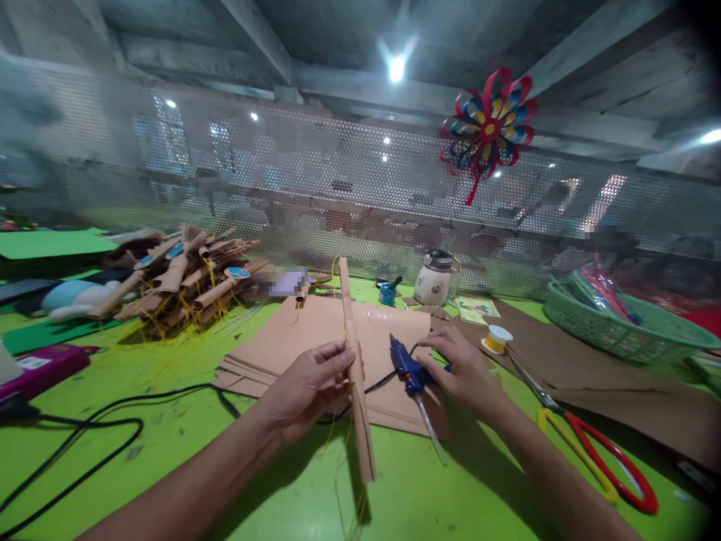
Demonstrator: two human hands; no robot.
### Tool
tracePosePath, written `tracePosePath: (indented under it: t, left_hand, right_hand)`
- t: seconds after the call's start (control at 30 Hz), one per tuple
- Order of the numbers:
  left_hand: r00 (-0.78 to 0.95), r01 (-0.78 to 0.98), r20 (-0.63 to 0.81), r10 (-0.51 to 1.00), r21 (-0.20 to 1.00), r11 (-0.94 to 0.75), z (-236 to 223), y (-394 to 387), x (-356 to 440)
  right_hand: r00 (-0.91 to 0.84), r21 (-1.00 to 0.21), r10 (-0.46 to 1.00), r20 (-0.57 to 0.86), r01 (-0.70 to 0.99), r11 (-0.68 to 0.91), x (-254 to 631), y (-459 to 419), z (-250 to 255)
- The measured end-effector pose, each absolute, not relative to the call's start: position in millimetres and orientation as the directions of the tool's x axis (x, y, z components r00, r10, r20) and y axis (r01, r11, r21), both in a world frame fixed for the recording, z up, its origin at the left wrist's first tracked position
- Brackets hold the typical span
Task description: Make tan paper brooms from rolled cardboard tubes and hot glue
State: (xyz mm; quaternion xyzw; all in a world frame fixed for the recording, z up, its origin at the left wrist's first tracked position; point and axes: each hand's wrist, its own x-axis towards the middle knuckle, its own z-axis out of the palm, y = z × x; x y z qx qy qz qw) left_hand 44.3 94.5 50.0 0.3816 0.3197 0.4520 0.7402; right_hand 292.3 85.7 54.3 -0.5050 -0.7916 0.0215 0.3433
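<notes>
My left hand (312,379) is closed on a slim roll of brown paper (354,361), pinched between thumb and fingers near its middle. The roll stands tilted over the table, and thin yellow string (338,481) dangles from it. A blue hot glue gun (410,367) lies on a stack of brown paper sheets (304,323), nozzle pointing away, with a clear glue stick out of its back. Over the gun's handle is my right hand (465,368), fingers apart and loosely bent; the thumb is close to or touching the handle. Its other fingers are partly hidden.
Finished paper rolls (185,278) are piled at left, near a purple box (48,376) and a black cable (113,409). On the right are scissors (574,421), a yellow string spool (496,340) and a green basket (631,330). A jar (433,278) stands behind.
</notes>
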Motion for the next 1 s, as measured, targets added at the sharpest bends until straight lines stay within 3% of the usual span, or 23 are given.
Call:
tracePosePath:
  t: [0.17, 0.37, 0.57, 1.0]
  left_hand:
    - [0.439, -0.460, -0.047, 0.897, 0.846, 0.270, 51.9, 91.2, 46.0]
    - [0.470, -0.476, -0.021, 0.883, 0.836, 0.274, 49.4, 86.7, 50.9]
    - [0.485, -0.462, 0.003, 0.875, 0.850, 0.253, 48.3, 82.3, 55.7]
    - [0.492, -0.505, 0.017, 0.871, 0.820, 0.270, 47.3, 81.7, 59.3]
  right_hand:
    - [-0.296, -0.620, 0.805, 0.515, 0.520, 0.588, 256.6, 55.7, 62.3]
    - [-0.292, -0.801, 0.898, 0.328, 0.419, 0.428, 227.9, 34.2, 56.1]
    - [-0.212, -0.724, 0.876, 0.433, 0.497, 0.479, 223.0, 36.3, 47.5]
    - [-0.191, -0.683, 0.817, 0.544, 0.465, 0.563, 221.0, 36.9, 39.8]
